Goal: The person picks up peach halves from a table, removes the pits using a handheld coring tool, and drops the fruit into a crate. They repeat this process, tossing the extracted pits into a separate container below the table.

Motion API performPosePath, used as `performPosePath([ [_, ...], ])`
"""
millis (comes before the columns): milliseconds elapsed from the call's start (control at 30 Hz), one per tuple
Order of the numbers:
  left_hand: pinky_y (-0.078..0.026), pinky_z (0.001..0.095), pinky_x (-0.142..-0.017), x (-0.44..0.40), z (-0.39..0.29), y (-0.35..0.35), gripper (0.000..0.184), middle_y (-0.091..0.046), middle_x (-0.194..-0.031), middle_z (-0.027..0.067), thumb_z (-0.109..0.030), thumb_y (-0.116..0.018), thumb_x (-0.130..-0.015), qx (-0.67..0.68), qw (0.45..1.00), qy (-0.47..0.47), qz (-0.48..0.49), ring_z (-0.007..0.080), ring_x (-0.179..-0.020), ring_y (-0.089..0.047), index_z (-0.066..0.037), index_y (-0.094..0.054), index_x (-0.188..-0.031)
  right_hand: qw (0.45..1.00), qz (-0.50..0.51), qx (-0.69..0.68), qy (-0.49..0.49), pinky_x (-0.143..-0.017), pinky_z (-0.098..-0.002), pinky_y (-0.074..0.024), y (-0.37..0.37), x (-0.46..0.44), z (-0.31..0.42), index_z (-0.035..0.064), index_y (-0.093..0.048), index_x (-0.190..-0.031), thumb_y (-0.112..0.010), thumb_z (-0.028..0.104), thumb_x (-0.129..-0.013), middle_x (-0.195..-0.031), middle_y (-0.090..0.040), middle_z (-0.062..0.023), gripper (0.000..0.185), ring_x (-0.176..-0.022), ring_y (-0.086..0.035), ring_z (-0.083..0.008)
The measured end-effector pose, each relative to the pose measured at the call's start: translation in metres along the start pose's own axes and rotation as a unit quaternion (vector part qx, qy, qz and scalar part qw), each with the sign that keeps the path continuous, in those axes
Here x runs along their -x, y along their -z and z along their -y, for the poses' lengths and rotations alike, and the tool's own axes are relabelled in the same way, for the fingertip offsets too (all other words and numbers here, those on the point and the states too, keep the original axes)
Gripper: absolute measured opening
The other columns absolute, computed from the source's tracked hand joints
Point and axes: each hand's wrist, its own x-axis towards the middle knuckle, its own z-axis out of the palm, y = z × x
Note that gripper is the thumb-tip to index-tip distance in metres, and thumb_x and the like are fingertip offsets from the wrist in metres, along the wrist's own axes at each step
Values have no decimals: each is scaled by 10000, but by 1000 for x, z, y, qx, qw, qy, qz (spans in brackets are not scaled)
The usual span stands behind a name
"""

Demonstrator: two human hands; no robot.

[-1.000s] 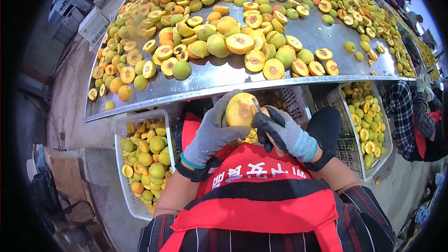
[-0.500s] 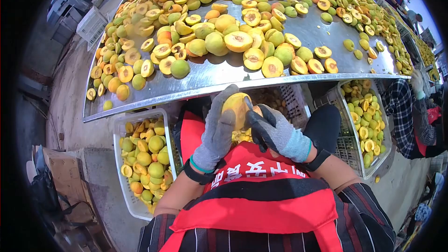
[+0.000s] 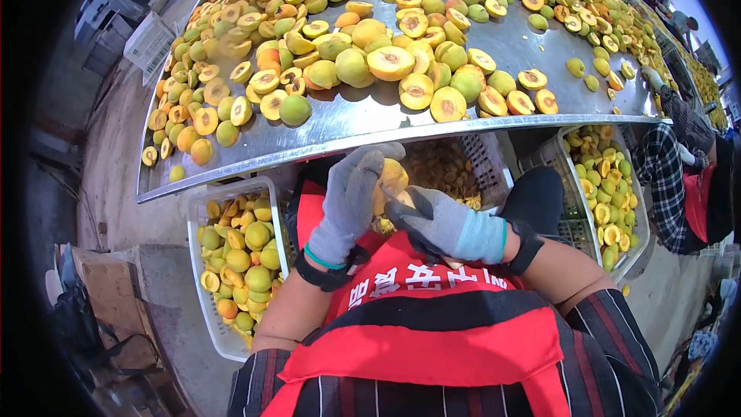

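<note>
One round yellow-orange fruit (image 3: 394, 174) sits grasped in our grey-gloved left hand (image 3: 351, 197), near the silver metal surface (image 3: 340, 122); our grey-gloved right hand (image 3: 441, 220) grips a thin knife (image 3: 391, 194), mostly hidden, at it.

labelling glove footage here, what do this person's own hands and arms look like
The left hand and right hand wear grey gloves with darker areas on the fingers. The left cuff has a teal edge; the right cuff is broadly pale teal. Black bands circle both wrists. The dark sleeves carry thin white and dark red stripes.
</note>
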Motion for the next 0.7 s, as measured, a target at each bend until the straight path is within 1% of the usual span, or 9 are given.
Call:
performPosePath([
  [100,-470,287,-759,-15,0,14,258,-628,-935,101,-158,-444,-877,-173,966,-76,178,176,-823,-591,20,-596,-986,995,59,-32,-68,-383,-287,-403,0,0,-4,45,-492,-850,-482,349,-898,-576,-498,-57,308,-435,-509,-129],
  [133,-457,288,-797,-14,-1,13,359,-624,-930,113,-257,-427,-896,-138,967,113,180,174,-856,-592,26,-574,-1062,997,60,35,-37,-363,-278,-395,0,0,-7,51,-488,-832,-479,342,-899,-566,-492,-54,299,-424,-502,-129],
  [167,-457,288,-797,-16,1,12,359,-624,-930,113,-257,-427,-896,-139,967,113,179,174,-856,-592,26,-574,-1062,997,60,35,-37,-363,-278,-395,0,1,-5,51,-488,-832,-479,342,-899,-566,-492,-54,299,-424,-502,-129],
  [233,-452,293,-811,-24,12,13,343,-622,-917,112,-234,-444,-891,-273,937,-141,164,175,-874,-589,28,-560,-1078,990,62,-92,-84,-347,-258,-382,5,1,1,57,-508,-844,-479,337,-903,-555,-482,-36,288,-423,-490,-121],
  [267,-440,291,-838,-23,11,11,372,-599,-991,111,-253,-464,-893,-25,990,42,132,170,-943,-563,24,-519,-1134,981,72,-160,-79,-351,-253,-376,8,-1,-2,47,-526,-856,-474,333,-905,-552,-479,-26,294,-422,-486,-117],
  [433,-420,279,-875,-8,5,-3,446,-518,-1160,120,-290,-465,-908,-49,997,-36,47,159,-1038,-506,30,-426,-1216,984,74,-159,0,-355,-246,-371,19,-8,-12,37,-544,-850,-460,388,-907,-564,-483,-21,366,-425,-477,-97],
  [533,-434,275,-834,-8,17,-3,441,-525,-1131,110,-263,-534,-869,-16,999,-49,-1,151,-966,-526,13,-453,-1204,980,97,-25,172,-348,-222,-336,14,-8,-8,32,-510,-885,-396,317,-947,-516,-439,-9,313,-378,-429,-91],
  [600,-439,272,-822,-6,22,-3,422,-531,-1127,110,-260,-504,-892,6,997,-70,-35,149,-961,-531,10,-445,-1211,894,145,-415,-89,-322,-208,-301,8,-3,6,53,-505,-882,-391,352,-948,-500,-408,-13,327,-352,-394,-91],
  [700,-475,304,-816,-10,12,-5,485,-583,-1030,164,-355,-452,-918,-38,994,-97,-44,208,-930,-587,23,-405,-1218,814,212,-532,-99,-304,-201,-271,9,-8,1,67,-499,-872,-396,375,-943,-497,-409,-25,333,-326,-361,-94],
])
